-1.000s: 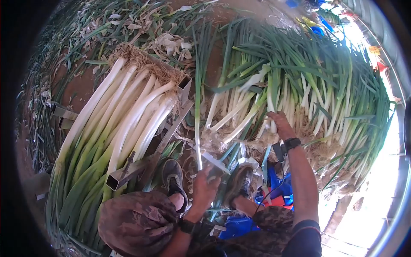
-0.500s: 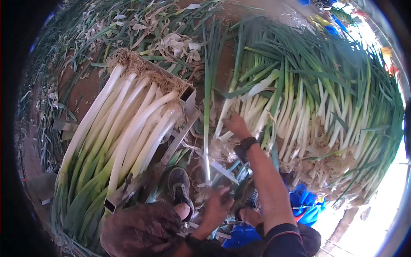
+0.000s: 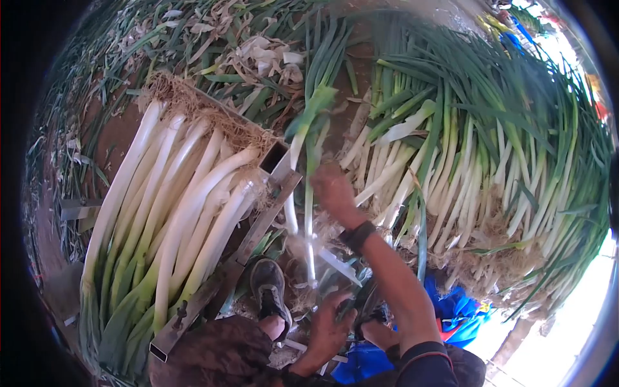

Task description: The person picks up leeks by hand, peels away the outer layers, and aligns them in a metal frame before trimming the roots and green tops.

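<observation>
**Right hand grips one leek, scene centre**

Right hand (image 3: 332, 188) has its grip pressed together round a long white-and-green leek (image 3: 308, 222). The leek stands between the trimmed white leeks (image 3: 187, 213) in a grey metal frame (image 3: 261, 222) on the left and the untrimmed green leek pile (image 3: 477, 161) on the right. Left hand (image 3: 327, 330) is near, by the root end. It is possibly holding a blade, but its grip is too blurred to tell.

A reddish-brown dirt floor (image 3: 111, 143) is seen at the left, strewn with pale peeled husks (image 3: 263, 55) at upper centre; harsh daylight is admitted at lower right.
</observation>
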{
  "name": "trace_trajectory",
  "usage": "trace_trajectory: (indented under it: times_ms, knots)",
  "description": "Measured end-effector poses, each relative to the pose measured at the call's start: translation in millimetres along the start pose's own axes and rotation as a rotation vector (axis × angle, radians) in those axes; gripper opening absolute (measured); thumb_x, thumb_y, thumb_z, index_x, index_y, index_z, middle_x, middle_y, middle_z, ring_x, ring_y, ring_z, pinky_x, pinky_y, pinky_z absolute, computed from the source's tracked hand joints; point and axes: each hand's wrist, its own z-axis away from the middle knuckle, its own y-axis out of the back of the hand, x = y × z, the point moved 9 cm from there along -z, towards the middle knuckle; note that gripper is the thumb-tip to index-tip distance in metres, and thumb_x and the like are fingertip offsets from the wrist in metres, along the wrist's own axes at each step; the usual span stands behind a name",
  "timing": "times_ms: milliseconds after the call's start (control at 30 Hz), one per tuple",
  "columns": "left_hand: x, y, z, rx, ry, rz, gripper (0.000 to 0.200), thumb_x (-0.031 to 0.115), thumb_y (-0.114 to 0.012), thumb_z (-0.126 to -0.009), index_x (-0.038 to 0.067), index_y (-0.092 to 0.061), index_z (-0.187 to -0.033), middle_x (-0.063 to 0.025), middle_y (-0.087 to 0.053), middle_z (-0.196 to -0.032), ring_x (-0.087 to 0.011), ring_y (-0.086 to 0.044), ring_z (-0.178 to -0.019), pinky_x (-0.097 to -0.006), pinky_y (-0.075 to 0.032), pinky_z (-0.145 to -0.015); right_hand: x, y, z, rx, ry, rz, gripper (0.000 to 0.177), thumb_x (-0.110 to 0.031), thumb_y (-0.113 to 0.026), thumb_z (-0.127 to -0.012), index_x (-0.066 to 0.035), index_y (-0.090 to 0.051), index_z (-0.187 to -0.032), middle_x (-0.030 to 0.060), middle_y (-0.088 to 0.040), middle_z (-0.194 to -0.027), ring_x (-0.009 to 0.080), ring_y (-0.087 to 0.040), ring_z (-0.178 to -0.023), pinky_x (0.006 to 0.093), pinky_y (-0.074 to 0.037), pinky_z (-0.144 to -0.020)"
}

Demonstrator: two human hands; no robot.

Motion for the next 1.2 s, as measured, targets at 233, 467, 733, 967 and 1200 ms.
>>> trace_trajectory:
  times_ms: [233, 467, 733, 967, 1200]
  knots:
    - [16, -9, 9, 0.002, -0.065, -0.069, 0.038, 0.011, -0.068, -0.086, 0.003, -0.057, -0.121, -0.0192, -0.060, -0.120, -0.0358, -0.059, -0.113, -0.0405, -0.046, -0.096, 67, 42, 52, -0.394, -0.051, 0.528, 0.024, -0.011, -0.058, -0.081, 0.004, -0.058, -0.100, 0.0238, -0.059, -0.104, 0.0364, -0.065, -0.092, 0.0470, -0.055, -0.069]
    - [15, -12, 10, -0.029, -0.098, -0.077, 0.039, 0.013, -0.067, -0.087, 0.003, -0.056, -0.123, -0.0199, -0.061, -0.116, -0.0381, -0.060, -0.108, -0.0422, -0.047, -0.092, 122, 73, 54, -0.065, -0.385, 0.394, 0.046, -0.033, -0.067, -0.085, 0.007, -0.055, -0.106, 0.0270, -0.058, -0.108, 0.0431, -0.064, -0.096, 0.0501, -0.053, -0.080]
    - [4, -15, 9, -0.006, -0.065, -0.099, 0.035, 0.011, -0.069, -0.085, 0.004, -0.060, -0.119, -0.0192, -0.064, -0.114, -0.0333, -0.062, -0.109, -0.0398, -0.048, -0.093, 147, 66, 32, 0.175, -0.794, 0.300, 0.065, -0.030, -0.076, -0.073, 0.003, -0.046, -0.120, 0.0241, -0.061, -0.110, 0.0437, -0.064, -0.101, 0.0521, -0.052, -0.083]
    - [-10, -17, 14, -0.026, -0.006, -0.072, 0.035, 0.007, -0.069, -0.085, 0.005, -0.061, -0.119, -0.0180, -0.065, -0.111, -0.0302, -0.065, -0.104, -0.0370, -0.051, -0.088, 133, 26, 38, 0.277, -0.857, 0.302, 0.082, -0.018, -0.078, -0.073, 0.003, -0.029, -0.136, 0.0271, -0.038, -0.138, 0.0379, -0.067, -0.098, 0.0493, -0.055, -0.081]
    - [-8, -13, 15, 0.006, -0.062, -0.047, 0.036, 0.006, -0.070, -0.084, 0.004, -0.062, -0.118, -0.0173, -0.065, -0.109, -0.0301, -0.067, -0.099, -0.0363, -0.052, -0.084, 89, 62, 49, 0.223, -0.871, 0.331, 0.072, -0.022, -0.077, -0.075, 0.002, -0.039, -0.131, 0.0202, -0.054, -0.122, 0.0359, -0.067, -0.093, 0.0490, -0.053, -0.082]
